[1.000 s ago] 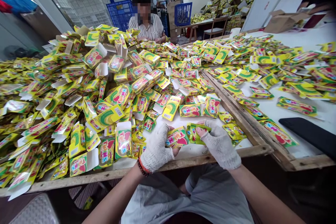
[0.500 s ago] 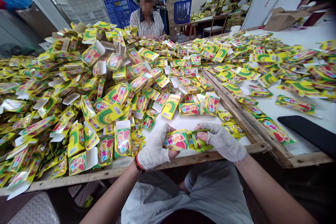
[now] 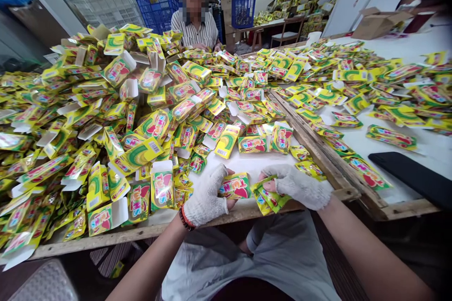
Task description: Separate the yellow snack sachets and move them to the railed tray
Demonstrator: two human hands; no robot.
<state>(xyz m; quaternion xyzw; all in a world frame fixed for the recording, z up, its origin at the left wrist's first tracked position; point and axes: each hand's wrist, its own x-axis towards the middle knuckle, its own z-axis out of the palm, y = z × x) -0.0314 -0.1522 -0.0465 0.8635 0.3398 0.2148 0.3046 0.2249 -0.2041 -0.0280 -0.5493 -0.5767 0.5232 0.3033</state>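
Observation:
Both my hands wear white fingerless knit gloves at the near edge of the wooden-framed table. My left hand is closed around a small yellow and green carton printed with a red fruit. My right hand pinches a bunch of small green and yellow sachets, which hang tilted down beside the carton's right end. A high heap of the same open-flapped cartons lies to the left of my hands, and loose sachets lie to the right.
Across the table sits another person in a striped shirt. A second white table to the right holds flat cartons and a black slab. Blue crates, a cardboard box and stacked cartons stand behind.
My right hand turned the sachets downward and drew them slightly away from the carton's end. Both hands shifted a little toward the table's near edge.

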